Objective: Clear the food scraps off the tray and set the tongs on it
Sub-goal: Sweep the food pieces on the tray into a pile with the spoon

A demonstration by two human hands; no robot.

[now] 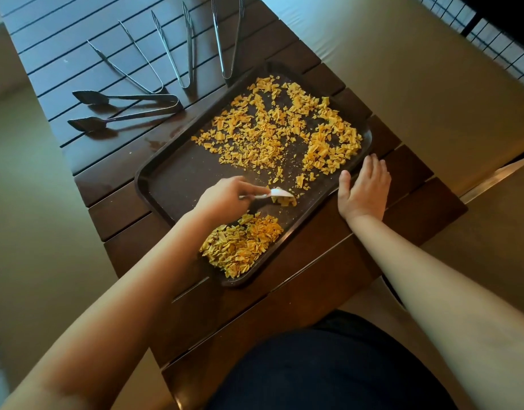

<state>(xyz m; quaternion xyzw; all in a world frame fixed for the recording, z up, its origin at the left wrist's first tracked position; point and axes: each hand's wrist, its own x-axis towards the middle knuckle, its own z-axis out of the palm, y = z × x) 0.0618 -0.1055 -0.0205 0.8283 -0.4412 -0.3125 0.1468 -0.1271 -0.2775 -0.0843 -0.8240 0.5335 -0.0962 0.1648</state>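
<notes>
Scraping stage: left hand (225, 199) clamped on scraper (280, 193), right hand (363, 189) open-palmed against tray (178, 184) rim. Next: scraps (284, 128) toward near-corner heap (243, 245); tongs (166, 54) beyond tray untouched.

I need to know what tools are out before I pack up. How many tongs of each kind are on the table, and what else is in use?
Plain metal tongs: 3
Dark paddle-tipped tongs: 1
Spoon: 1
Tray: 1
Total: 6
</notes>
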